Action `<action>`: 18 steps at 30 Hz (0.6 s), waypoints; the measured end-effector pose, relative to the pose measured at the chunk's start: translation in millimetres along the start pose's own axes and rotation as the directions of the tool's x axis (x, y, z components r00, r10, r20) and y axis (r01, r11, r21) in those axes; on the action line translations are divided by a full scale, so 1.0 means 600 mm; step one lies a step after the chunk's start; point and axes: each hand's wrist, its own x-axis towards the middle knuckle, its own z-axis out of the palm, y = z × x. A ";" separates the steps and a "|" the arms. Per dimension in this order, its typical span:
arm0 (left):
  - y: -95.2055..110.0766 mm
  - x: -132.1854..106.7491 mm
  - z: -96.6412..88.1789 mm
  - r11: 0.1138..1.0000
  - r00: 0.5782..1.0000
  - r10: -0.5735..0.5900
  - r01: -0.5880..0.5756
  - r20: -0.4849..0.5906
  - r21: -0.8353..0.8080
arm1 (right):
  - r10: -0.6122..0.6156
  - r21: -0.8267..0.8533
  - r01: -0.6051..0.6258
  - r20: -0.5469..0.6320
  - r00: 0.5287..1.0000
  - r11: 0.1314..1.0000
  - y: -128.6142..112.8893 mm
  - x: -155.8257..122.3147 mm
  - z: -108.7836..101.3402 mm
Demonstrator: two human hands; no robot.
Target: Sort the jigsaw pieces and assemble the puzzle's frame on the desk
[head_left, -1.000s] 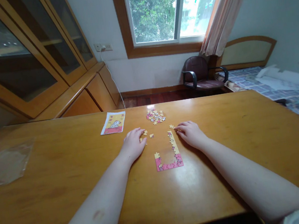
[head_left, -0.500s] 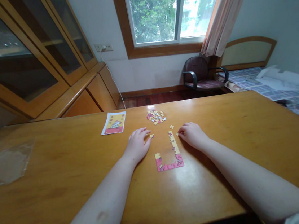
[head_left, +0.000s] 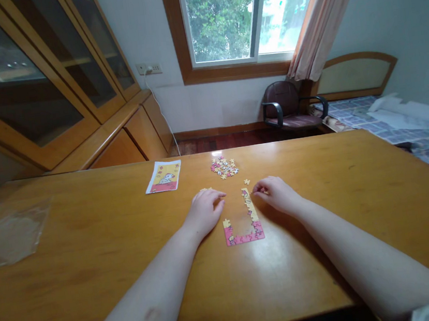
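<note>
A partly joined jigsaw puzzle (head_left: 245, 238) lies on the table, with a pink bottom row, a tall yellow right side and a short left side. Just right of its upper end, my right hand (head_left: 279, 194) is closed, thumb and fingertips pinching a small yellow puzzle piece (head_left: 252, 193). Left of the gap in the frame, my left hand (head_left: 205, 212) rests low over the table, fingers stretched and thumb apart. Yellow pieces (head_left: 206, 189) peek out behind its knuckles; what lies under the fingers is hidden. One loose yellow piece (head_left: 247, 181) sits above the right side.
Beyond the hands is a pile of loose puzzle pieces (head_left: 224, 167). A picture card (head_left: 164, 176) with a white animal lies at the back left. A clear plastic bag (head_left: 12, 234) is at far left on the wooden table (head_left: 102, 236). An office chair (head_left: 289, 104) stands behind.
My left hand has moved right, covering the loose piece that lay by its fingertips and uncovering others behind it. My right hand has shifted slightly left with its piece, toward the puzzle's upper end.
</note>
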 end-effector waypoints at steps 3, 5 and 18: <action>0.019 -0.003 0.005 0.998 0.999 0.031 -0.031 0.010 -0.052 | -0.024 0.147 0.029 -0.035 0.999 0.989 -0.016 -0.004 0.009; 0.030 -0.005 0.009 0.997 0.999 0.040 -0.039 0.009 -0.070 | -0.022 0.233 0.026 -0.023 1.000 0.972 -0.024 -0.005 0.020; 0.041 -0.004 0.021 0.980 0.986 0.168 -0.167 0.000 0.110 | 0.072 0.735 -0.116 0.091 0.993 0.668 -0.014 0.005 0.066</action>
